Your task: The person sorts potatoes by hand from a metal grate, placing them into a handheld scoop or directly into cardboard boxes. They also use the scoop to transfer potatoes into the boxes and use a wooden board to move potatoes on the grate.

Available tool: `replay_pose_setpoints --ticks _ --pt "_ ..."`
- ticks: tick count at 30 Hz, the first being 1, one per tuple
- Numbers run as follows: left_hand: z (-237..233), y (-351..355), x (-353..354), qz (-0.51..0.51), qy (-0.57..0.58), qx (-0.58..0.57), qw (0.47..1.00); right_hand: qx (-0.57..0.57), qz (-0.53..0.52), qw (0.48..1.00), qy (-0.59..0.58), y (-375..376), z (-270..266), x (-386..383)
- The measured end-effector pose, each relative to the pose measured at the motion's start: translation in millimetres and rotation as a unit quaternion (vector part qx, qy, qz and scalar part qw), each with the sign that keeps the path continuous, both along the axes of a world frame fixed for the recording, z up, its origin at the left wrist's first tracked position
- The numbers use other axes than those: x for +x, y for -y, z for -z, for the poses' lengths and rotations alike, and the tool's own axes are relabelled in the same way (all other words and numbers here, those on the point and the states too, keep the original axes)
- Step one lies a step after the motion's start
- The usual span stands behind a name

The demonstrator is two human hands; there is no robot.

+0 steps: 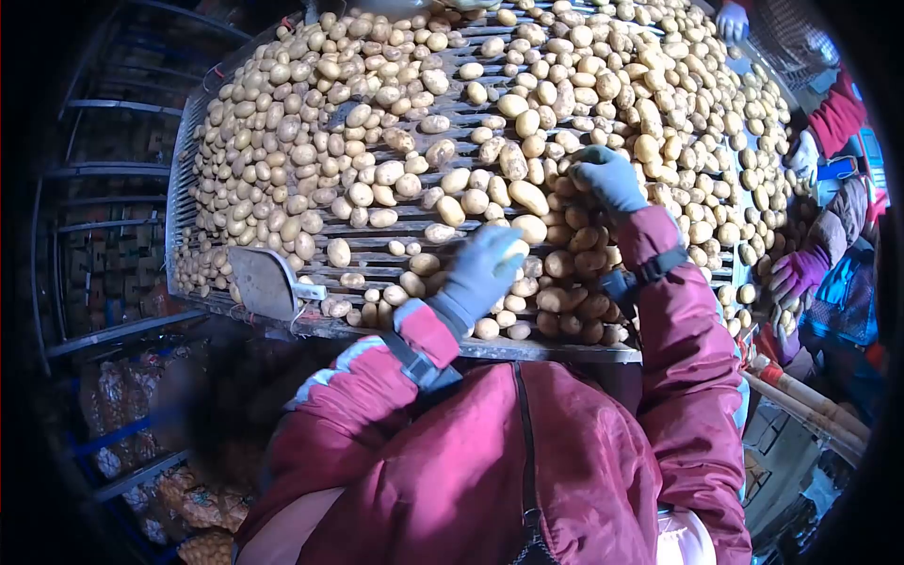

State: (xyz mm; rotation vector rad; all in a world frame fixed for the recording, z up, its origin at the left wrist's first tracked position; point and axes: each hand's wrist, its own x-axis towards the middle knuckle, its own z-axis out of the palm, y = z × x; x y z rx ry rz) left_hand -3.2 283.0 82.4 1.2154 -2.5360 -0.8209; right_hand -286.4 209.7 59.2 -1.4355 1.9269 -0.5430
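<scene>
My left hand (480, 270), in a grey glove, is low over the slatted sorting table (377, 243), with its fingers closed around a pale potato (515, 250) that shows at the fingertips. Farther out and to the right, my right hand (610, 177), gloved the same way, reaches over the heaped potatoes (650, 148). Its fingers curl downward, and whatever they grip is hidden under them. Between and below my hands, darker, shaded potatoes (584, 259) lie close together. Another large yellow potato (529, 228) rests just beyond my left hand's fingertips.
At the table's near left edge stands a grey metal plate (264, 282). Along the right side are other people's gloved hands, one in a purple glove (799, 275) and one in a white glove (805, 157). Filled net sacks (202, 499) lie on the lower left.
</scene>
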Motion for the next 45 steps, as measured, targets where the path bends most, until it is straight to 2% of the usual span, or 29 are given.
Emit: replay_pose_setpoints --ticks 2,3,4,5,6,7,9,11,12,13,14,15,16,17,19,22,27,29,31,32,33,34,35,36,38,39,42,44,45 --pt "11 18 -2 -0.033 0.01 -0.007 0.999 0.06 0.068 0.945 0.315 -7 8 -20" --pt "13 23 -11 -0.027 -0.033 0.028 0.999 0.062 0.069 0.946 0.312 -15 6 -28" --pt "17 29 -20 -0.02 -0.078 0.061 0.995 0.039 0.112 0.874 0.471 -29 -13 -35" --pt "18 34 -29 0.052 0.033 -0.032 0.998 0.016 0.153 0.773 0.615 -44 -24 -39" --pt "20 31 -39 0.038 0.109 -0.047 0.992 -0.133 0.052 0.882 0.448 -57 -23 -39" --pt "19 32 -50 0.025 0.184 -0.065 0.98 -0.273 -0.055 0.928 0.247 -68 -23 -38" --pt "28 40 -50 0.034 0.159 -0.03 0.986 0.011 0.153 0.696 0.701 -89 -38 -41" --pt "55 49 -37 0.037 0.026 0.039 0.998 0.031 0.201 0.649 0.733 -100 -44 -28" --pt "82 52 -36 -0.07 0.003 0.129 0.989 -0.026 0.168 0.743 0.647 -108 -31 -24" --pt "74 48 -29 -0.113 -0.143 0.249 0.951 -0.129 0.055 0.928 0.344 -119 6 -28" --pt "1 32 -44 -0.149 -0.209 0.268 0.929 -0.044 0.173 0.801 0.571 -124 -8 -20" --pt "-72 21 -60 -0.187 -0.274 0.283 0.9 0.038 0.274 0.601 0.75 -129 -26 -9" --pt "-3 45 -50 -0.188 -0.205 0.318 0.906 -0.055 0.177 0.799 0.572 -147 14 -7" --pt "-4 39 -54 -0.181 -0.203 0.319 0.908 0.043 0.291 0.662 0.689 -152 -36 12" --pt "-11 5 -67 -0.088 -0.197 0.265 0.94 0.046 0.216 0.691 0.689 -171 -29 38" --pt "-16 -38 -84 -0.007 -0.184 0.173 0.967 -0.009 0.265 0.751 0.605 -202 15 71" --pt "56 -61 -69 0.155 -0.099 0.274 0.944 0.047 0.267 0.657 0.703 -247 -30 74" --pt "20 -77 -70 0.149 -0.187 0.289 0.927 0.032 0.294 0.62 0.727 -264 -40 75" --pt "12 -65 -57 0.243 -0.165 0.048 0.955 -0.025 0.442 0.666 0.6 -304 -55 55" --pt "13 -54 -42 0.24 -0.164 0.046 0.956 -0.057 0.49 0.641 0.588 -333 -44 41" --pt "17 -38 -19 0.162 -0.189 0.22 0.943 -0.09 0.506 0.592 0.621 -355 -51 29" --pt "19 -18 8 0.071 -0.208 0.38 0.898 -0.088 0.556 0.641 0.522 -367 -75 15" --pt "23 3 32 0.049 -0.217 0.248 0.943 -0.164 0.534 0.638 0.53 -398 -52 -8" --pt "25 24 53 0.031 -0.219 0.111 0.969 -0.114 0.481 0.753 0.434 -437 -44 -48" --pt "24 57 92 -0.074 -0.231 0.154 0.958 -0.187 0.505 0.78 0.318 -458 -58 -73" --pt "20 74 103 -0.076 -0.231 0.15 0.958 -0.17 0.512 0.827 0.16 -466 -65 -84" --pt "4 99 102 -0.149 -0.166 0.083 0.971 -0.216 0.455 0.823 0.262 -424 -73 -67" --pt "-23 96 66 -0.205 0.038 0.022 0.978 -0.186 0.434 0.815 0.334 -361 -64 -36" --pt "29 111 76 -0.043 -0.116 -0.069 0.99 -0.163 0.427 0.805 0.378 -322 -71 -11"
